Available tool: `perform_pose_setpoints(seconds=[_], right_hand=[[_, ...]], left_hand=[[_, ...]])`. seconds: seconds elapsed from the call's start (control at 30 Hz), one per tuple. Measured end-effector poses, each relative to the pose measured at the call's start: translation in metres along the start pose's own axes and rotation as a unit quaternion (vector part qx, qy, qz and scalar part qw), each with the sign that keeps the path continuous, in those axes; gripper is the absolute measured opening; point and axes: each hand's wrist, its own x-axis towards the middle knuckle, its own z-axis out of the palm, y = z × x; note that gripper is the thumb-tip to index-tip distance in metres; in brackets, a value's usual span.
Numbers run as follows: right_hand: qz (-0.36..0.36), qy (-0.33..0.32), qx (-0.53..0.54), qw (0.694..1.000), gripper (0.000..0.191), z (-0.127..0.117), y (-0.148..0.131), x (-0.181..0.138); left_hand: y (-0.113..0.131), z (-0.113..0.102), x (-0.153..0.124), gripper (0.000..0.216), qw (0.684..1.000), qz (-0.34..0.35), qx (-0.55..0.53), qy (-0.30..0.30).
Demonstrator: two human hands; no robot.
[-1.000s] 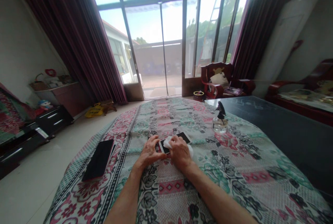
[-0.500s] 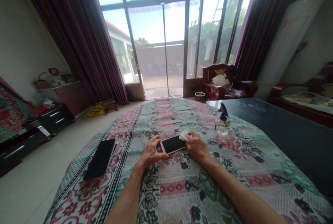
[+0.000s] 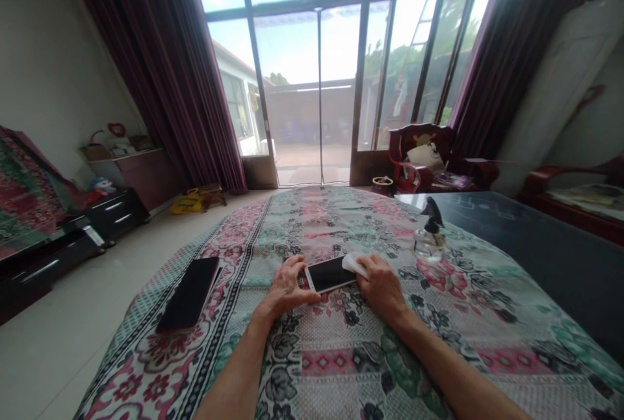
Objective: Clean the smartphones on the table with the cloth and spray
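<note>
A white-framed smartphone [image 3: 327, 274] with a dark screen lies on the patterned tablecloth [image 3: 331, 335], slightly tilted to the right. My left hand [image 3: 288, 285] grips its left end, thumb along the near edge and fingers at the far corner. Bunched in my right hand [image 3: 383, 283] is a white tissue [image 3: 354, 265], which rests on the right end of the screen and hides that corner. Left of my hands lies a dark tablet [image 3: 189, 294] with a red edge, and something thin and pale shows from beneath its right side.
A clear spray bottle [image 3: 429, 241] with a black nozzle stands to the right of my hands. Beyond it is a dark flat tabletop [image 3: 531, 231]. A carved wooden chair [image 3: 422, 153] stands by the glass doors, and a yellow bag [image 3: 188, 201] sits on the floor at left.
My view has turned slightly left, shifting everything rightward in the picture. The tissue shows more spread out at the phone's right end; my left hand keeps its hold.
</note>
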Motion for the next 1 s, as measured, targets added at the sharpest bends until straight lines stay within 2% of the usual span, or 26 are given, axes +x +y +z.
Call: perform_pose_setpoints(seconds=[0.13, 0.37, 0.47, 0.67, 0.73, 0.83, 1.0], right_hand=[[-0.025, -0.020, 0.007, 0.999, 0.014, -0.001, -0.012, -0.005], [-0.088, -0.043, 0.021, 0.995, 0.012, 0.001, -0.036, -0.015], [-0.059, -0.037, 0.015, 0.997, 0.011, -0.003, -0.029, -0.010], [0.053, -0.015, -0.027, 0.998, 0.013, -0.011, 0.007, 0.006], [0.066, -0.006, -0.031, 0.997, 0.013, -0.011, 0.012, 0.007], [0.036, -0.005, -0.030, 0.999, 0.013, -0.008, 0.005, 0.004], [-0.047, -0.029, -0.006, 0.998, 0.011, 0.001, -0.028, -0.007]], left_hand=[[0.000, 0.001, 0.000, 0.072, 1.000, -0.001, -0.005, 0.006], [0.002, 0.001, -0.001, 0.072, 1.000, -0.003, 0.002, 0.008], [0.002, 0.002, 0.000, 0.072, 1.000, -0.003, -0.001, 0.015], [0.000, 0.004, 0.001, 0.070, 1.000, -0.013, -0.003, 0.013], [0.001, 0.004, 0.001, 0.070, 1.000, -0.014, -0.003, 0.014], [0.003, 0.004, 0.001, 0.070, 1.000, -0.010, -0.003, 0.018], [0.004, 0.008, 0.003, 0.067, 1.000, 0.005, 0.005, 0.026]])
